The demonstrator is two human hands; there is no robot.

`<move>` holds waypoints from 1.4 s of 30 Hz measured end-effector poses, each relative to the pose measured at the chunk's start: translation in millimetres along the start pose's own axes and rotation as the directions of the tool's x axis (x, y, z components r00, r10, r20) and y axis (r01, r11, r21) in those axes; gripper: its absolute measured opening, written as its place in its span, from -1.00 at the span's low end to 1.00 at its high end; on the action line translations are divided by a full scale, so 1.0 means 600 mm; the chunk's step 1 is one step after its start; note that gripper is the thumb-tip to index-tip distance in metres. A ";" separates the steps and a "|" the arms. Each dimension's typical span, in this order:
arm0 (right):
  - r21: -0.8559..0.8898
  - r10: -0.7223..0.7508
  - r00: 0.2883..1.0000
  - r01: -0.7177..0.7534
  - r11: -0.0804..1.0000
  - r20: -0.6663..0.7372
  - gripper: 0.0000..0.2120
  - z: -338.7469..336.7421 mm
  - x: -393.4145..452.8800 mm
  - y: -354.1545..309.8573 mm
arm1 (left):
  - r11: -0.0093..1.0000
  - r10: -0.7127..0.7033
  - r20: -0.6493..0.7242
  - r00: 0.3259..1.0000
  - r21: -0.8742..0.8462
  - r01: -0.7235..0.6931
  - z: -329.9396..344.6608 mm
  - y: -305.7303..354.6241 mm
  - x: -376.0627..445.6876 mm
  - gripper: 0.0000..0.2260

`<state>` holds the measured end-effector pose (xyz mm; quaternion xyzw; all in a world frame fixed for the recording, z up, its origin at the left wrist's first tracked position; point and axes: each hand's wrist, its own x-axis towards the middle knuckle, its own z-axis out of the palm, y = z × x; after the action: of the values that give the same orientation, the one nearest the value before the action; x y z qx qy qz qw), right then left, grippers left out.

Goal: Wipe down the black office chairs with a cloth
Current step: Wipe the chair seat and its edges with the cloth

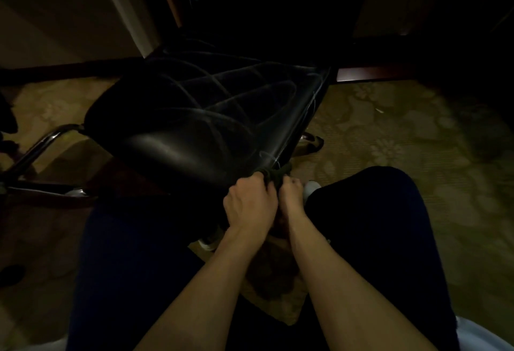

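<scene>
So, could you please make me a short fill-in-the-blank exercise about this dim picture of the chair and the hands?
1. Both hands, the left hand and the right hand, grip a dark ____ at the seat's near corner.
2. The chair seat is ____ in colour.
3. The floor is covered with patterned ____.

Missing words: cloth; black; carpet

dark bunched cloth (275, 175): mostly hidden by fingers | black quilted leather chair (200, 117): backrest lost in darkness | chrome base tube (36, 150): cut off at left edge
</scene>
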<state>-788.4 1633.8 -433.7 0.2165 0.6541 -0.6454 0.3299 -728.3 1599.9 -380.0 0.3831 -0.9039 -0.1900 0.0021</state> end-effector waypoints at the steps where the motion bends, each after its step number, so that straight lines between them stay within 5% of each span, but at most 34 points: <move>1: -0.050 -0.028 1.000 0.028 0.998 0.002 -0.74 0.000 0.001 0.005 | 0.999 0.015 0.010 1.000 0.034 -0.015 -0.001 0.004 0.005 -0.81; 7: -0.255 0.007 0.986 0.035 0.966 0.164 -0.69 0.008 -0.036 0.079 | 0.989 0.045 0.081 0.996 0.134 -0.056 -0.025 -0.047 -0.018 -0.81; 10: -0.193 0.042 0.979 -0.003 0.981 0.201 -0.87 0.017 -0.055 0.091 | 0.987 0.025 0.087 0.996 0.156 -0.039 -0.037 -0.080 -0.035 -0.78; 15: -0.032 -0.072 0.974 0.081 0.996 0.215 -0.80 0.020 -0.069 0.058 | 0.976 0.073 -0.032 0.997 0.209 -0.065 -0.039 -0.088 -0.011 -0.76; 25: 0.139 -0.022 0.999 0.026 0.990 -0.033 -0.94 0.042 0.032 -0.005 | 0.878 0.316 0.037 0.948 0.367 -0.307 -0.016 -0.007 0.093 -0.78; 32: 0.311 -0.036 0.991 0.075 0.947 -0.127 -0.76 0.029 0.108 -0.065 | 0.814 0.436 0.067 0.897 0.397 -0.425 0.018 0.084 0.179 -0.82; 42: 0.265 0.015 0.992 -0.048 0.963 0.127 -0.93 0.038 0.015 0.031 | 0.706 0.444 0.196 0.875 0.525 -0.476 -0.006 0.018 0.117 -0.78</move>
<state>-777.7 1611.4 -452.1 0.2291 0.5359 -0.7345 0.3477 -784.5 1556.8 -382.7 0.1240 -0.9853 0.0786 -0.0874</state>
